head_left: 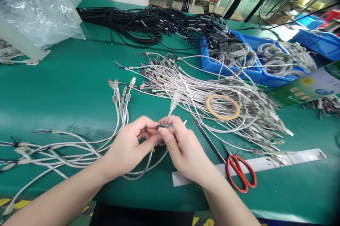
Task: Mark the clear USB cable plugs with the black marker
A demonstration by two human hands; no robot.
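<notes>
Both hands meet over the near middle of the green table, fingertips pinched together on a grey USB cable. Its clear plug [175, 99] sticks up above my right hand [183, 146]. My left hand [134, 144] is closed at the same spot, on a small dark piece [161, 126] of the cable whose details are partly covered by the fingers. Part of the cable loops down below the hands. Left of my left hand lie several similar cables [79, 145], their clear plugs [117, 89] bunched together and their stripped wire ends pointing left.
A large pile of grey cables [191, 84] spreads behind and right, with a tape roll [223, 107] on it. Red-handled scissors [240, 173] lie across a steel ruler [265, 165]. Farther back are black cables [132, 24], blue bins [212, 63], a green container [305, 84] and plastic bags [39, 3].
</notes>
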